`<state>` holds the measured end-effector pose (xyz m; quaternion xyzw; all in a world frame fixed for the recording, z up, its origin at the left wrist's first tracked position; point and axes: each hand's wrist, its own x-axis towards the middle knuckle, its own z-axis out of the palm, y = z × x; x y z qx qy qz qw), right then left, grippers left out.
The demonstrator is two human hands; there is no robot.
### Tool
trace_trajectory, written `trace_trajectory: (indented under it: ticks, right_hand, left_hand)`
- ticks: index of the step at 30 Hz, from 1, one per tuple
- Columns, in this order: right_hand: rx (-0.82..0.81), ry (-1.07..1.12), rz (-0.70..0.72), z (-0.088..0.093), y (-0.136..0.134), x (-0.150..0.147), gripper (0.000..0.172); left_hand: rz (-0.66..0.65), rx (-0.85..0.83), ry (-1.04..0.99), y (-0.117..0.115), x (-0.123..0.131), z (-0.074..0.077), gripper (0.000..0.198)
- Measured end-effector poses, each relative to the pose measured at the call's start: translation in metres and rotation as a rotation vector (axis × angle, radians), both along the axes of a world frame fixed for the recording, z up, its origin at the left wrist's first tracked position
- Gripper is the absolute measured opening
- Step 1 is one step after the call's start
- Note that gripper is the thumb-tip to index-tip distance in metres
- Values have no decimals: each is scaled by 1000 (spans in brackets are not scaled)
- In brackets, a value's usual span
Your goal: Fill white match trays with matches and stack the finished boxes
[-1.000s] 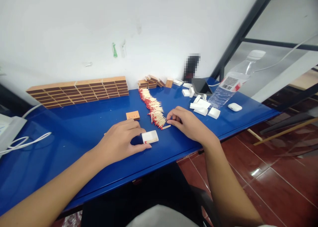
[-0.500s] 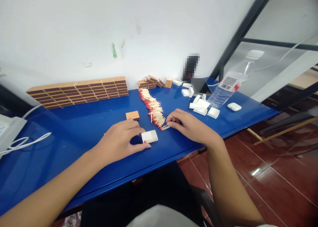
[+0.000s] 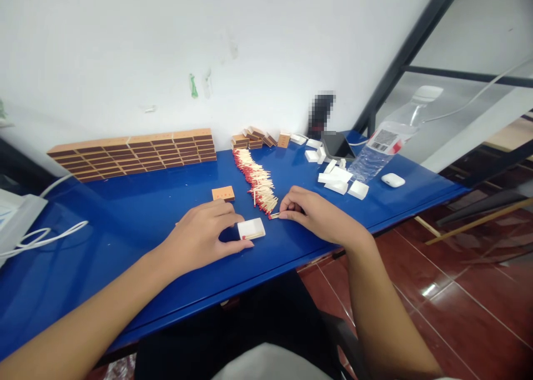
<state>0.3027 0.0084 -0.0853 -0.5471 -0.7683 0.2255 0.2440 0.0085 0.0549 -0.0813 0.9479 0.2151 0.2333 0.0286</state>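
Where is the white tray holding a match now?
In the head view, the tray is just right of the left hand, below the match pile.

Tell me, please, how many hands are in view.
2: the left hand at the white tray, the right hand at the near end of the match pile. No others show.

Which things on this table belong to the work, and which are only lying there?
Seemingly in use: white tray at the left hand, matches by the right hand, spare white trays, orange matchboxes.

Seemingly just lying about: plastic bottle, white case, white cable.
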Motion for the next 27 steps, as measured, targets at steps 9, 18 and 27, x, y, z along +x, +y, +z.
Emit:
trace_trajectory:
  ticks: [9, 18, 27]
  right_hand:
    - [-3, -4, 7, -2, 1, 1, 15]
    - [-8, -17, 5, 1, -3, -3, 19]
    - [-52, -50, 7, 3, -5, -7, 23]
  left_hand:
    - [6, -12, 4, -1, 0, 1, 37]
    - [14, -28, 20, 0, 1, 0, 37]
    - [24, -48, 34, -1, 0, 1, 36]
